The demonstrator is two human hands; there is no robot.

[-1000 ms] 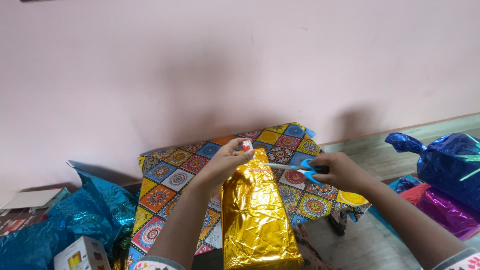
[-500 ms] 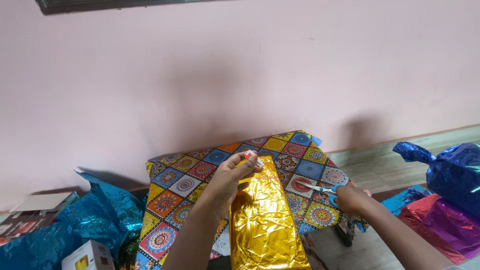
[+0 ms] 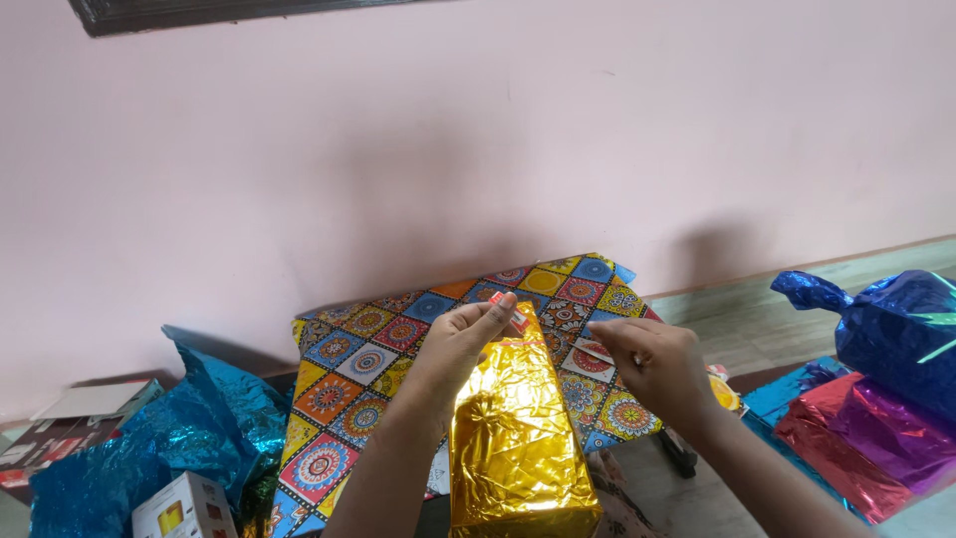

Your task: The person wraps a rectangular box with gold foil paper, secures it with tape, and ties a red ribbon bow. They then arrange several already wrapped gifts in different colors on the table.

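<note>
A tall box wrapped in gold foil (image 3: 513, 428) stands on end against the near edge of a table with a colourful patterned cloth (image 3: 349, 369). My left hand (image 3: 458, 349) rests on the box's top left corner. It pinches a small red and white tape roll (image 3: 506, 302) between thumb and fingertips. My right hand (image 3: 647, 364) hovers just right of the box top with its fingers loosely curled toward the roll. Nothing shows in it. No scissors are in view.
Crumpled teal foil paper (image 3: 169, 438) and a small white carton (image 3: 184, 506) lie at the left. At the right sit a blue foil bundle (image 3: 896, 329) and red and purple wrapped parcels (image 3: 866, 438). A pink wall rises behind the table.
My right hand carried the blue-handled scissors away to the table's right edge, let them go, and came back beside the box top. My left hand kept the tape roll there.
</note>
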